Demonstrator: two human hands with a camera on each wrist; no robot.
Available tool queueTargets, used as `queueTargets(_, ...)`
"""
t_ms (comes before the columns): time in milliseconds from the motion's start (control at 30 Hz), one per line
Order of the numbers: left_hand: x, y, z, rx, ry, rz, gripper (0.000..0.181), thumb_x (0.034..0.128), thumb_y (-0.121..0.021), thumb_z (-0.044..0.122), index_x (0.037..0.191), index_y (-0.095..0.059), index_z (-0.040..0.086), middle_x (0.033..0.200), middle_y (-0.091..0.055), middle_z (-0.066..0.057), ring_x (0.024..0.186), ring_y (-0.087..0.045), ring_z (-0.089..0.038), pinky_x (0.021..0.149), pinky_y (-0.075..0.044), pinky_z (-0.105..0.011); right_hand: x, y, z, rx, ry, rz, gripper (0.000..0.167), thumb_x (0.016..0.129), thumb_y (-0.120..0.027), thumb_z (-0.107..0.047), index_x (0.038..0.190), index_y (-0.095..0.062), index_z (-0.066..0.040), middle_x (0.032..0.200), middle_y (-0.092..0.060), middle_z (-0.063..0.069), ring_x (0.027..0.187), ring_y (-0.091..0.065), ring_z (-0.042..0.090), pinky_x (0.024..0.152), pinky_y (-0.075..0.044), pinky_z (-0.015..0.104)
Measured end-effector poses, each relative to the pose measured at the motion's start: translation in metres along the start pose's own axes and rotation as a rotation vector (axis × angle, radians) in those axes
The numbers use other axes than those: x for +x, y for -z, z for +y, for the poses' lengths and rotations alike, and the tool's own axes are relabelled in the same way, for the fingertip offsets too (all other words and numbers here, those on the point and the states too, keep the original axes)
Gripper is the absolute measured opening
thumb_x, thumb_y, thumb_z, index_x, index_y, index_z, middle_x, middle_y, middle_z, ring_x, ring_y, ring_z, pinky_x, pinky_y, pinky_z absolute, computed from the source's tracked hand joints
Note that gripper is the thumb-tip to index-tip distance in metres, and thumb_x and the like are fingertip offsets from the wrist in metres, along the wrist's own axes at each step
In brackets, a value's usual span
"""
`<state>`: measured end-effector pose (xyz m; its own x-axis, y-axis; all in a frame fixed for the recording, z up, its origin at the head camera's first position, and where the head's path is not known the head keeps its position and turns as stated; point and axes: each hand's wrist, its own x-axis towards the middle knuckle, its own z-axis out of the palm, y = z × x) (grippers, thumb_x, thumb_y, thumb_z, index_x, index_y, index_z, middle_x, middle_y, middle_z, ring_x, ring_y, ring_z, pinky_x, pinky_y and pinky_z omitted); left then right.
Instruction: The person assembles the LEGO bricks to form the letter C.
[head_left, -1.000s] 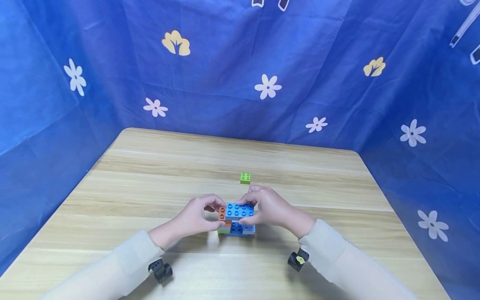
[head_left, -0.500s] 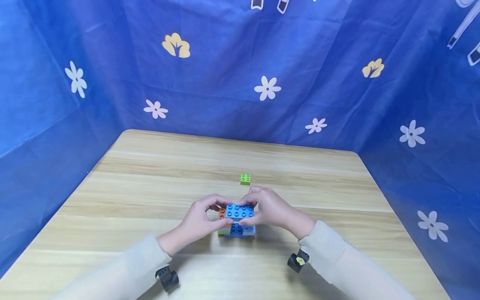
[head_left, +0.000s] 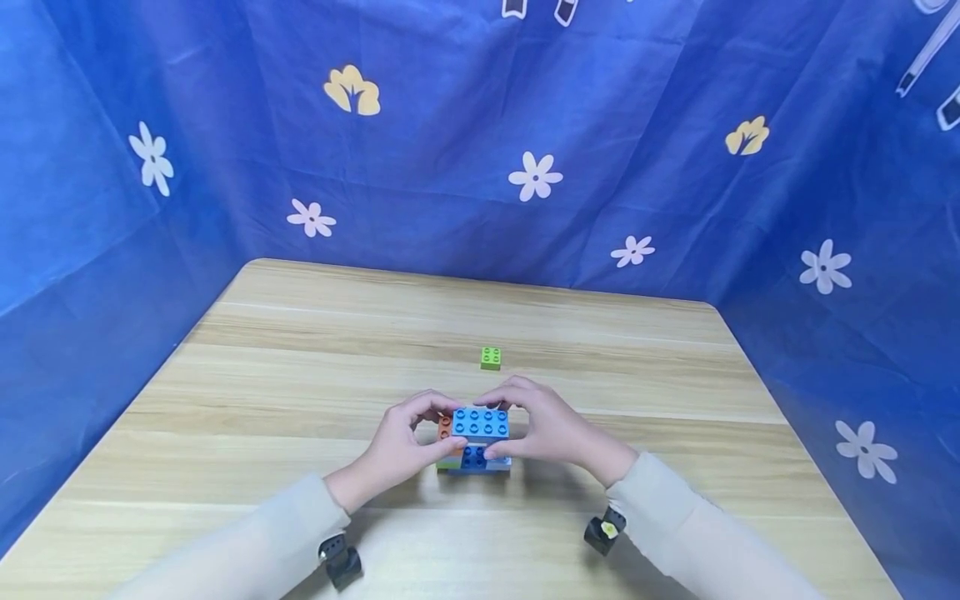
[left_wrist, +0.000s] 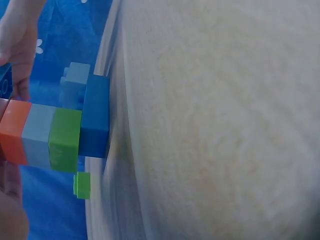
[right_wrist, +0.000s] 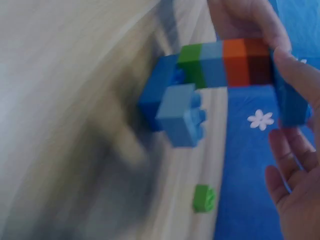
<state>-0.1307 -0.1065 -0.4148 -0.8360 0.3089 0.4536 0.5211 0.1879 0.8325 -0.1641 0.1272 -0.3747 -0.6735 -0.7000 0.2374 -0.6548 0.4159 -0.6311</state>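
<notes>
A blue eight-stud building brick [head_left: 480,422] lies flat on top of a brick stack, overhanging to the right. Below it come a brown brick [right_wrist: 257,62], an orange brick [right_wrist: 235,62], a light blue brick [left_wrist: 37,135] and a green brick [left_wrist: 65,140]. These stand on one end of a dark blue base brick [left_wrist: 95,117], and a separate pale blue brick [right_wrist: 177,117] sits on its other end. My left hand [head_left: 401,433] pinches the top blue brick at its left end between thumb and fingers. My right hand [head_left: 547,421] is spread around its right end, the thumb lowered off it.
A loose small green brick [head_left: 491,359] lies on the wooden table [head_left: 300,358] behind the stack. Blue patterned cloth [head_left: 450,167] hangs around the table's back and sides. Each wrist wears a black camera.
My left hand has shifted right from the stack's left side onto the top blue brick. My right hand has loosened its pinch on that brick and drawn slightly right, its thumb dropping lower.
</notes>
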Motion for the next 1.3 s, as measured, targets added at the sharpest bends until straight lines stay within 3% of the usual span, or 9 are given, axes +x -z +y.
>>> queueTargets(133, -0.001, 0.000, 0.000, 0.003, -0.005, 0.009, 0.037, 0.0728, -0.081, 0.003, 0.106, -0.065, 0.004, 0.102, -0.067, -0.004, 0.088, -0.060, -0.016, 0.080, -0.051, -0.031, -0.006, -0.003, 0.019, 0.063, 0.019, 0.017, 0.061, 0.068, -0.086, -0.029, 0.122, -0.061, -0.013, 0.111, -0.059, -0.008, 0.100, -0.055, 0.010, 0.089, -0.048, 0.038)
queueTargets(200, -0.002, -0.001, -0.010, -0.002, -0.007, 0.013, 0.038, 0.0729, -0.081, 0.005, 0.108, -0.065, 0.006, 0.103, -0.067, -0.003, 0.089, -0.060, -0.015, 0.080, -0.051, -0.030, -0.008, -0.004, 0.029, 0.088, 0.007, 0.024, 0.063, 0.067, -0.087, -0.028, 0.122, -0.061, -0.013, 0.113, -0.060, -0.007, 0.100, -0.056, 0.011, 0.088, -0.048, 0.040)
queueTargets(433, -0.002, -0.002, -0.008, -0.006, 0.027, 0.006, 0.037, 0.0736, -0.081, 0.007, 0.107, -0.065, 0.008, 0.103, -0.066, 0.000, 0.089, -0.060, -0.014, 0.081, -0.051, -0.032, -0.001, -0.005, 0.061, 0.095, -0.087, 0.073, 0.057, 0.071, -0.084, -0.012, 0.122, -0.061, -0.010, 0.113, -0.063, 0.008, 0.097, -0.059, 0.018, 0.085, -0.049, 0.042)
queueTargets(567, -0.002, -0.002, -0.009, -0.005, 0.041, 0.001, 0.037, 0.0742, -0.081, 0.008, 0.107, -0.065, 0.009, 0.103, -0.066, 0.002, 0.090, -0.060, -0.014, 0.082, -0.051, -0.032, 0.007, -0.008, 0.077, 0.074, -0.151, 0.106, 0.056, 0.074, -0.082, -0.016, 0.124, -0.059, -0.007, 0.113, -0.063, 0.013, 0.097, -0.059, 0.019, 0.087, -0.049, 0.042)
queueTargets(767, -0.003, -0.002, -0.009, -0.005, 0.033, -0.003, 0.037, 0.0740, -0.081, 0.008, 0.107, -0.065, 0.009, 0.103, -0.066, 0.002, 0.089, -0.060, -0.015, 0.081, -0.051, -0.032, 0.021, -0.012, 0.099, 0.064, -0.247, 0.172, 0.059, 0.075, -0.082, -0.024, 0.126, -0.058, -0.004, 0.115, -0.062, 0.012, 0.098, -0.059, 0.021, 0.089, -0.048, 0.038)
queueTargets(1167, -0.001, -0.001, -0.008, -0.022, 0.038, -0.009, 0.036, 0.0745, -0.081, 0.009, 0.107, -0.065, 0.009, 0.105, -0.066, 0.003, 0.089, -0.061, -0.016, 0.081, -0.051, -0.031, 0.051, -0.020, 0.116, 0.061, -0.468, 0.242, 0.064, 0.077, -0.081, -0.026, 0.132, -0.053, -0.011, 0.116, -0.061, 0.007, 0.102, -0.058, 0.021, 0.091, -0.047, 0.034)
queueTargets(1300, -0.001, -0.002, -0.010, -0.027, 0.034, -0.004, 0.036, 0.0739, -0.081, 0.005, 0.106, -0.066, 0.008, 0.105, -0.066, 0.000, 0.088, -0.060, -0.014, 0.080, -0.052, -0.030, 0.059, -0.023, 0.115, 0.060, -0.504, 0.244, 0.063, 0.078, -0.080, -0.025, 0.133, -0.052, -0.010, 0.115, -0.061, 0.007, 0.103, -0.056, 0.022, 0.091, -0.047, 0.035)
